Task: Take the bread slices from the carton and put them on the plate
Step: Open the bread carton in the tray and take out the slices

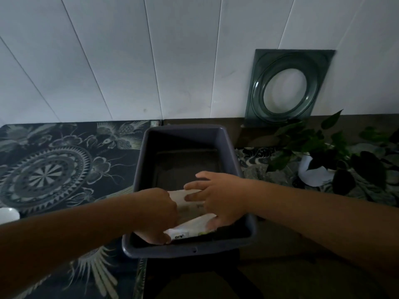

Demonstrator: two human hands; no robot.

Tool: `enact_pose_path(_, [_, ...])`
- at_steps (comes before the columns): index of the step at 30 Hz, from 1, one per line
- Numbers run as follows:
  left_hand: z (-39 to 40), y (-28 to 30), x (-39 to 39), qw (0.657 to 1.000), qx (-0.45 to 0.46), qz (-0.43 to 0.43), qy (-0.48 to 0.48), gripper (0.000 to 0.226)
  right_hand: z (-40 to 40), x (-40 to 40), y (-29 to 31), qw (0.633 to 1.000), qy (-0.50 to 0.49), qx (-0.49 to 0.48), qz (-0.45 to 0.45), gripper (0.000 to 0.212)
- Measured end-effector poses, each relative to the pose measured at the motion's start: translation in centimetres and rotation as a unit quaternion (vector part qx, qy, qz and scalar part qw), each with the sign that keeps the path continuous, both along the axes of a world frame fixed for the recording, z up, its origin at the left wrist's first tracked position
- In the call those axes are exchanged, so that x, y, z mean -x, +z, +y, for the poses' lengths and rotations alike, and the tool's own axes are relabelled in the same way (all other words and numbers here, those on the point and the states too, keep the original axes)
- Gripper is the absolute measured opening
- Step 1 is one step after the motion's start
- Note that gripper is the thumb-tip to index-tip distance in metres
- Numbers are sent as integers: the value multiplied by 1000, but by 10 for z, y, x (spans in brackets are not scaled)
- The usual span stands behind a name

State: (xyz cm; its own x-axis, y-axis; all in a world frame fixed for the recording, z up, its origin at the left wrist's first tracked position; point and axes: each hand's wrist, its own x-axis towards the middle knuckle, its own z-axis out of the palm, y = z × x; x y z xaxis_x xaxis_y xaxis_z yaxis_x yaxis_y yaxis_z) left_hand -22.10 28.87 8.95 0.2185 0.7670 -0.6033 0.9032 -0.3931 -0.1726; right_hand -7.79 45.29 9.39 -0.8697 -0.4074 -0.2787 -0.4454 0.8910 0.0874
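A grey plastic carton [140, 169] stands in the middle of the table. In its near end lies a white wrapped bread package [190, 230] with some print on it. My left hand [155, 214] is closed around the package's left end. My right hand [220, 197] holds its right side, fingers spread across the top. No bare slice shows; the wrapper and my hands hide the bread. A square green-tinted glass plate [319, 67] leans upright against the white wall at the back right, apart from both hands.
A dark patterned cloth [54, 169] covers the table's left part. A leafy plant [323, 152] in a white pot [313, 175] stands to the right of the carton. A white object [8, 214] shows at the left edge. The scene is dim.
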Motion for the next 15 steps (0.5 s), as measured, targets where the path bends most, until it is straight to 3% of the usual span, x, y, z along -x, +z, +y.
enact_pose_path(6, [-3,-5,21,1000,17,16,10,47,5,-14,-7,994,89,-69,-5,32])
enact_pose_path(9, [-5,-6,24,1000,0,7,-1,48,8,-16,0,993,33,-93,-62,32])
enact_pose_path(12, [-5,-3,21,1000,17,-8,11,49,5,-11,12,988,-50,-87,-121,50])
enact_pose_path(15, [5,8,10,992,55,-34,105,50,-9,4,18,983,-84,-64,-147,48])
